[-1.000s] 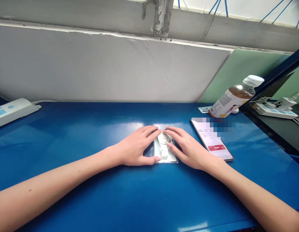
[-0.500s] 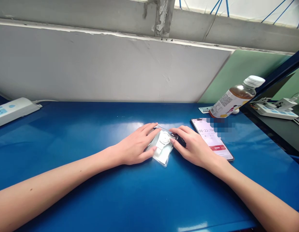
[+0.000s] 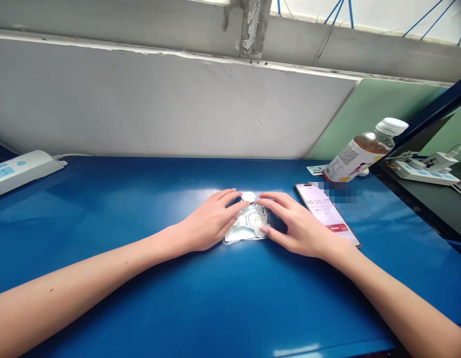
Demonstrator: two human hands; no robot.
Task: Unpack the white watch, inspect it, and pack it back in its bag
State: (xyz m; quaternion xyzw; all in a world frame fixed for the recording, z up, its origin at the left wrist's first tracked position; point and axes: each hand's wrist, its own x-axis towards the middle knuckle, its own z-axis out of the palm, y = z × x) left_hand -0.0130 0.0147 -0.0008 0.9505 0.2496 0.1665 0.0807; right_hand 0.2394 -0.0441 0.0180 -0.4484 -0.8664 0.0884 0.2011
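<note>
- Blue table (image 3: 178,308); bottle (image 3: 359,156) near its far right corner.
- Watch (image 3: 256,219) in bag (image 3: 238,234), nearer the far edge.
- Left hand (image 3: 208,223) on bag; cannot tell if clamped.
- Right hand (image 3: 299,223) on bag, fingers apart.

Glare on tabletop (image 3: 230,293), perhaps slight blur

I am watching an indoor desk or workbench spot; I am not managing to tell workshop from dormitory. A glossy blue tabletop (image 3: 140,298) is meeting a plain wall (image 3: 159,109), a left power strip (image 3: 25,173) and right power strip (image 3: 424,172) are lying about, and a drink bottle (image 3: 355,158) and phone (image 3: 336,226) are sharing the surface.
</note>
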